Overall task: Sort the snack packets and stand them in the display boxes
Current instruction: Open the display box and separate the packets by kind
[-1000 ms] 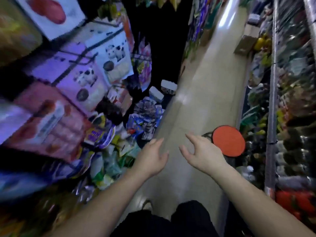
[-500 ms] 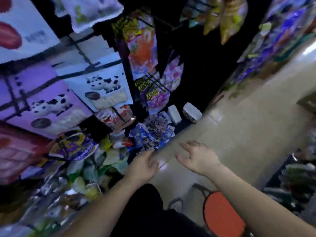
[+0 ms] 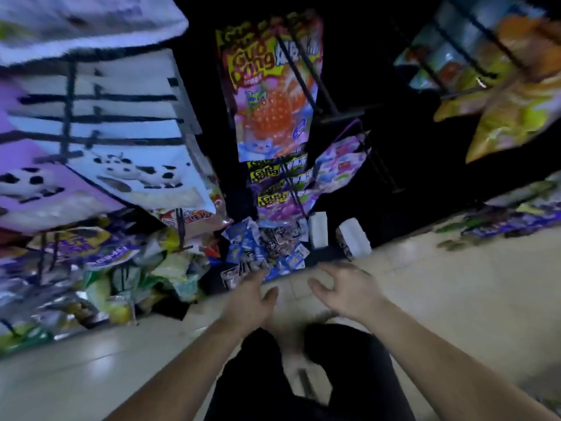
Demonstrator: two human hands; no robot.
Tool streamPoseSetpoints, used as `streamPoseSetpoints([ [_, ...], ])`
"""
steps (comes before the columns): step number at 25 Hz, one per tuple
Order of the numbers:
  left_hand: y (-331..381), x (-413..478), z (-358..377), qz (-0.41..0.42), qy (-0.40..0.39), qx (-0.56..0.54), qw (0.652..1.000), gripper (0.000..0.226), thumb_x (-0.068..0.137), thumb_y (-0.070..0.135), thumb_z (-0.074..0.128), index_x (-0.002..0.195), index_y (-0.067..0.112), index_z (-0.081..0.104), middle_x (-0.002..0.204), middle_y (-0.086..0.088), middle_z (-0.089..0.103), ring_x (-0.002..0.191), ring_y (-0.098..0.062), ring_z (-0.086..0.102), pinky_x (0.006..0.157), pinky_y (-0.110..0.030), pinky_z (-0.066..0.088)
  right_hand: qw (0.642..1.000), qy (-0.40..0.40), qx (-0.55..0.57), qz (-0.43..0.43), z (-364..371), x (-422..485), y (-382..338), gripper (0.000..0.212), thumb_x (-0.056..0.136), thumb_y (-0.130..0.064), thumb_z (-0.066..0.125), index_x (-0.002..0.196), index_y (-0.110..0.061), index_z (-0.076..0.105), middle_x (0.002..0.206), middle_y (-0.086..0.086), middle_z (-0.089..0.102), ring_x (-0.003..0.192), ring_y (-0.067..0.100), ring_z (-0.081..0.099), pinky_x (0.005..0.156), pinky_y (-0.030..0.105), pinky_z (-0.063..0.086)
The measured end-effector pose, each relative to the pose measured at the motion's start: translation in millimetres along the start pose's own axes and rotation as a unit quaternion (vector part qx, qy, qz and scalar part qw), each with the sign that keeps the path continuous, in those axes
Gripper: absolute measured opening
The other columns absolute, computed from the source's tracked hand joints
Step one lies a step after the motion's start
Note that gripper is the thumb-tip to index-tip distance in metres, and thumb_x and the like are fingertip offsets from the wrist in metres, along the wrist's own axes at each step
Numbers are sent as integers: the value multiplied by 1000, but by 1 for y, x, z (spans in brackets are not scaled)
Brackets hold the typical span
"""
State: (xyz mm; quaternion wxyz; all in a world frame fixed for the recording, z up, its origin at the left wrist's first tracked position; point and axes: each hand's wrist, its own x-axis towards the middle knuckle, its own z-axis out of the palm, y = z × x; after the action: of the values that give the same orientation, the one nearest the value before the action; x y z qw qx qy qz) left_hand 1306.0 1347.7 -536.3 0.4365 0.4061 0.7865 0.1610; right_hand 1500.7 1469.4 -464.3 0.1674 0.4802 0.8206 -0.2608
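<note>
Down on floor (image 3: pixel 455 284) | packets (image 3: pixel 264 241) heaped beside boxes (image 3: pixel 353 238) | left hand (image 3: pixel 247 302), right hand (image 3: pixel 349 291) empty, fingers spread, near heap | risk: slick heap likely slides, mixed sorts grabbed together

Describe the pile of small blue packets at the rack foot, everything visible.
The pile of small blue packets is a loose heap of flat, glossy sachets, mostly blue, some dark-printed, overlapping at mixed angles, none plainly standing. It lies low at the foot of the wire rack, under hanging purple bags and left of two white boxes. The left hand reaches toward its near edge; blur hides whether the fingers touch.
</note>
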Motion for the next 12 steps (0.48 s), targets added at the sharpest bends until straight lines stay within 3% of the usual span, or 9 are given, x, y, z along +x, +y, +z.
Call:
streamPoseSetpoints([
  [4,15,37,62,-73,25,-17,997,55,96,44,59,144,20,52,137,-3,62,122,-22,60,97,-29,49,988,-77,-96,-96,1,61,48,46,99,-58,41,129,-29,61,123,1,67,115,24,63,80,32,49],
  [8,7,85,144,-140,55,-33,988,66,84,63,49,145,40,45,133,5,64,114,-17,64,97,-35,53,978,-91,-117,-144,50,122,109,46,99,-57,41,127,-28,62,123,-4,68,114,20,65,86,35,54],
  [12,-16,141,212,-118,36,-11,992,56,89,49,51,143,36,48,128,1,64,109,-22,64,91,-34,55,981,-105,-77,-143,132,175,148,31,98,-52,46,101,-27,64,95,-6,69,96,20,68,69,33,50],
])
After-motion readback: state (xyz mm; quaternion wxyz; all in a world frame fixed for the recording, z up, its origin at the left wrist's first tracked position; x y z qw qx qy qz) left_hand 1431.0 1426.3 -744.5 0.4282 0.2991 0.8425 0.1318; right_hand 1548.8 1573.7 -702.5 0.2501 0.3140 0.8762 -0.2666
